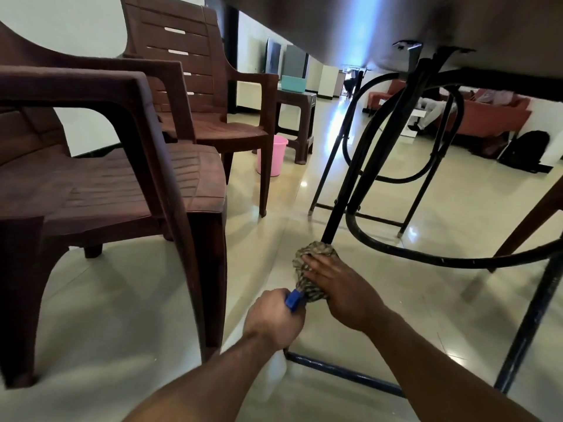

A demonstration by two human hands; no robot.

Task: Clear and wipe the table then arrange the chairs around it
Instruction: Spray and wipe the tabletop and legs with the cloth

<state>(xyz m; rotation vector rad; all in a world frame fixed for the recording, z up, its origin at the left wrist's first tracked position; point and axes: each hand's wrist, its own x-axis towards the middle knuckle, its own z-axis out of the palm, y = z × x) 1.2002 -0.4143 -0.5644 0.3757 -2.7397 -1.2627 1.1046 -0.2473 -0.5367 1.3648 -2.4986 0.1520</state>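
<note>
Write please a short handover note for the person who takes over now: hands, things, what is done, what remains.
Left hand grips a spray bottle at its blue head.
Right hand holds the cloth bunched against the foot of a black table leg.
The view is from under the table. Its top is hidden, so clearing and wiping cannot be judged.
Near chair and far chair stand left, apart from the table.
Left: probably finish the leg, then arrange the chairs.

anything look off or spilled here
No spill or breakage shows. Only pale flecks on the table's black ring brace, like scuffed paint. The right hand holds the cloth on a leg; the left hand grips a spray bottle.
</note>
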